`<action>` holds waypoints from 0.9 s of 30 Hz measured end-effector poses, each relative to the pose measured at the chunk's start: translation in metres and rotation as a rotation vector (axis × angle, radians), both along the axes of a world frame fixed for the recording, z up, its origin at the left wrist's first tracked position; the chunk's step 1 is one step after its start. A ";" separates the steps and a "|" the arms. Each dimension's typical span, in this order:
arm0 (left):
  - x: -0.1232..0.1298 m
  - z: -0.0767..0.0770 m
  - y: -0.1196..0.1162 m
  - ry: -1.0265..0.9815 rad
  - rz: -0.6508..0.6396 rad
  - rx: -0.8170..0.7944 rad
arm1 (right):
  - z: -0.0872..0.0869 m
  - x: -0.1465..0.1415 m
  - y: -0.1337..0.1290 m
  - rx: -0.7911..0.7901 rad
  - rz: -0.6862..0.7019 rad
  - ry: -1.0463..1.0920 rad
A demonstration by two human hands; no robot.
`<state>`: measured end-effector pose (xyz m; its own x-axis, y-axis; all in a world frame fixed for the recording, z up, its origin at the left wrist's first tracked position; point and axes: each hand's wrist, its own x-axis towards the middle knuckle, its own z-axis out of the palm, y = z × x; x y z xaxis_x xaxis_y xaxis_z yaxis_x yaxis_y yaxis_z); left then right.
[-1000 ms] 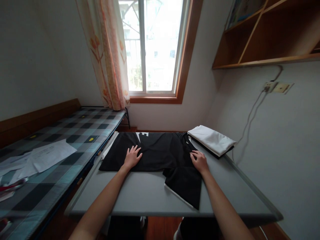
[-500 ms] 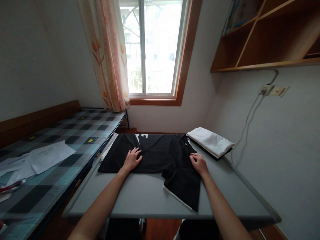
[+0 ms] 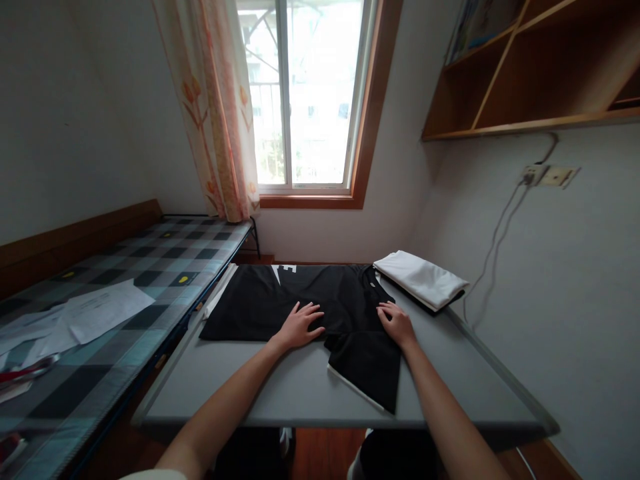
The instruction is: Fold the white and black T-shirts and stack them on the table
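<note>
A black T-shirt (image 3: 345,293) with a white print near its far left edge lies sideways across the grey table (image 3: 210,393). Its collar is at the right, and one sleeve with a white edge points toward me. My left hand (image 3: 301,325) rests spread on the near edge of the shirt, left of the sleeve. By the collar and shoulder, my right hand (image 3: 396,323) touches the cloth with its fingers slightly bent and nothing visibly gripped. A folded white and black pile of cloth (image 3: 420,277) sits beyond my right hand.
White cloth (image 3: 220,290) shows at the table's left edge. To the left, a bed with a checked mattress (image 3: 135,267) holds papers (image 3: 105,310). A wooden shelf (image 3: 540,73) hangs on the right wall, above a socket (image 3: 535,175) with cables. A curtain (image 3: 220,133) hangs by the window.
My left hand has slid right along the shirt's near edge, from its left part to close by the sleeve. My right hand has stayed almost in place at the collar.
</note>
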<state>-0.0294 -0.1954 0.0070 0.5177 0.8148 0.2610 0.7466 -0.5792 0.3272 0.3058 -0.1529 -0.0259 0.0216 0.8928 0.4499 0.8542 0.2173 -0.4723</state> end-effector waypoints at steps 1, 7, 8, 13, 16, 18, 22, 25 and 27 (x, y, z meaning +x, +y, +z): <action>0.002 0.000 0.000 0.020 0.019 0.004 | 0.000 -0.002 -0.001 -0.008 0.003 -0.041; -0.028 -0.003 0.016 0.136 0.384 0.005 | -0.002 -0.004 0.008 -0.048 0.040 -0.175; -0.041 -0.004 0.021 0.150 0.483 -0.016 | -0.002 -0.003 0.011 -0.052 0.048 -0.176; -0.117 -0.005 0.044 0.205 0.771 -0.142 | 0.000 -0.007 0.027 -0.085 0.050 -0.177; -0.143 -0.004 0.054 0.222 0.748 -0.158 | 0.004 -0.019 0.034 -0.103 0.033 -0.183; -0.151 -0.003 0.062 0.224 0.735 -0.165 | 0.005 -0.030 0.038 -0.102 0.019 -0.184; -0.157 -0.004 0.073 0.201 0.741 -0.134 | 0.006 -0.043 0.042 -0.086 -0.008 -0.164; -0.157 -0.009 0.069 0.164 0.761 -0.044 | 0.003 -0.042 0.043 -0.046 -0.005 -0.117; -0.155 -0.012 0.063 0.130 0.747 0.019 | 0.001 -0.038 0.043 -0.002 0.014 -0.072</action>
<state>-0.1845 -0.1327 -0.0054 -0.1421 0.9569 0.2533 0.9747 0.0907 0.2042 0.2675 -0.1103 -0.0248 -0.0233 0.8937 0.4482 0.8827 0.2289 -0.4105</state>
